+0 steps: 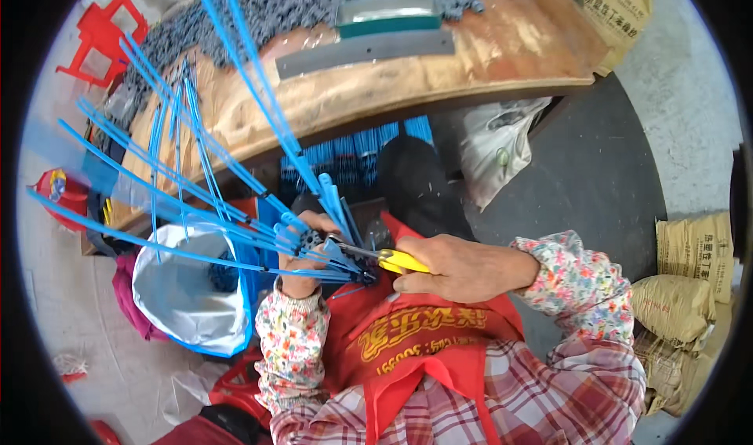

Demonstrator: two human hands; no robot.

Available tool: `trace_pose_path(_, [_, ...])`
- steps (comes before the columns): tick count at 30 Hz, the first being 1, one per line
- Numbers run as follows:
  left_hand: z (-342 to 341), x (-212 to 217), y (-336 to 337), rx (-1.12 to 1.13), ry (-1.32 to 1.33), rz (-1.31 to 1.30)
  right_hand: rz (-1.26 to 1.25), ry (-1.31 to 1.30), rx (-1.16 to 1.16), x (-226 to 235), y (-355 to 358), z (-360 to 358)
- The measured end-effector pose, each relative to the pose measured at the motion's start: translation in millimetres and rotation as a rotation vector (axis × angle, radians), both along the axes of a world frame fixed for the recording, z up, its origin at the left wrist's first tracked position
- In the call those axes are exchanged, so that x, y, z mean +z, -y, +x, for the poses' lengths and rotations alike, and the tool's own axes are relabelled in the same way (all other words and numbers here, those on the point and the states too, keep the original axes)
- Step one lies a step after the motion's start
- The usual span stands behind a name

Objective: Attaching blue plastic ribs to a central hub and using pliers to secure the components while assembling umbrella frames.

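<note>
My left hand (298, 285) is closed round a bundle of long thin blue plastic strips (286, 212), thicker and partly dark toward the held ends. They fan out to the upper left, over the table edge and a lined bag. Small grey pieces show among the strips at my fingers. My right hand (467, 268) grips yellow-handled pliers (404, 261). The metal jaws point left and reach the bundle beside my left fingers; what exactly they touch is too small to tell. Both hands are above my red apron (427, 319).
A wooden tabletop (518, 61) ahead bears a heap of small grey pieces (274, 6) and a metal bar with a green-edged block (392, 23). Beneath lie more blue strips (353, 153) and a white plastic bag (494, 151). Left is the white-lined bag (180, 319); right, tan sacks (671, 312).
</note>
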State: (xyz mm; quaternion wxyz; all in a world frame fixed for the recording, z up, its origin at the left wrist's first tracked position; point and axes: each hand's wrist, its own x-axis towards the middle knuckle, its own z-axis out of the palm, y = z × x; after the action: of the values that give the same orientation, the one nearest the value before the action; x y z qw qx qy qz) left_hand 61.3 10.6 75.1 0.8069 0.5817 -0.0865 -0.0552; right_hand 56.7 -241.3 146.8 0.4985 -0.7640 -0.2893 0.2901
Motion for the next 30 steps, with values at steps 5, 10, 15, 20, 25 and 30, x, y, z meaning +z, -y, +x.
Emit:
trace_pose_path(5, [4, -6, -5, 0.214, 0.037, -0.032, -0.039, 0.238, -0.123, 21, 6, 37])
trace_pose_path(10, [3, 3, -4, 0.269, 0.074, -0.301, -0.146, 0.708, -0.362, 22, 0, 99])
trace_pose_path(15, [3, 7, 1, 0.277, 0.033, -0.396, -0.299, 1.157, -0.469, 9, -10, 128])
trace_pose_path(20, [12, 18, 3, 0.273, -0.038, -0.514, 0.17, 0.69, -0.254, -12, -15, 70])
trace_pose_path(25, [33, 51, 21, 0.142, 0.078, -0.635, 0.192, 0.185, -0.185, -60, -14, 3])
trace_pose_path(30, [41, 69, 50, 0.296, 0.249, -0.54, 0.242, 0.141, -0.426, -52, 9, -6])
